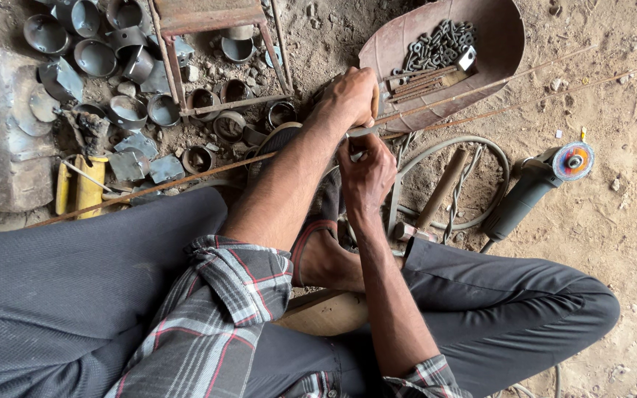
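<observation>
Both hands grip a thin rod (481, 88); rusty pan (506, 44) holds, seemingly, bolts (440, 43).

One head-worn camera looks steeply down, close over the lap (dirt floor (613, 243) beyond).

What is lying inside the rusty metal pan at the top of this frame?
The pan holds a heap of dark nuts and bolts, a small pale metal piece and short rods. The left hand covers its near edge, hiding anything there.

grey plaid sleeve (215, 309), yellow handles (79, 188)
</observation>
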